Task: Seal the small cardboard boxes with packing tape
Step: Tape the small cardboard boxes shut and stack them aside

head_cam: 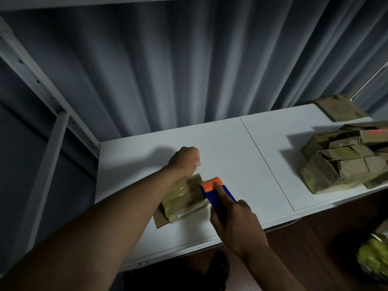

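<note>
Small cardboard box [182, 198] sits on the white table [231, 156], near its front edge and left of the seam line; glossy tape is across its top and one brown flap sticks out at the lower left. My right hand [235, 225] grips the blue-and-orange tape dispenser [216, 192], thumb along its top, orange head touching the box's right end. My left hand [185, 159] is beyond the box, fingers curled into a fist; I cannot tell whether it pinches tape. Pile of taped boxes [344, 158] well apart at right. Grey curtain [168, 70] behind.
</note>
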